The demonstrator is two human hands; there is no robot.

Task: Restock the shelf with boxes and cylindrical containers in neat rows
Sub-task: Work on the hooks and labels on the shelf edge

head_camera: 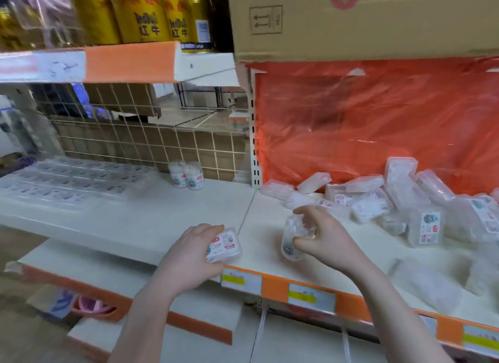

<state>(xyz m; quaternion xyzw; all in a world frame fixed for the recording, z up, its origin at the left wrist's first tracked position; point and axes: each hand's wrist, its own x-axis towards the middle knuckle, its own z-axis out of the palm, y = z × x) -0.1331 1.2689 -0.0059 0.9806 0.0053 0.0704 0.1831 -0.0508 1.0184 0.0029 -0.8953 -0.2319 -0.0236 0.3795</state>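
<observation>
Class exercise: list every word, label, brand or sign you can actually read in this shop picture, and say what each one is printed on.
"红牛": gold cans on the top shelf.
Two upward arrows, a handling sign: cardboard carton.
Labels on the box in the left hand, the container in the right hand, and the shelf price tags: too blurred to read.

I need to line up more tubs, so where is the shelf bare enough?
Bare shelf lies between the flat rows at left, the two upright tubs at the back, and the left hand. Right of the right hand, the heap of boxes crowds it.
</observation>
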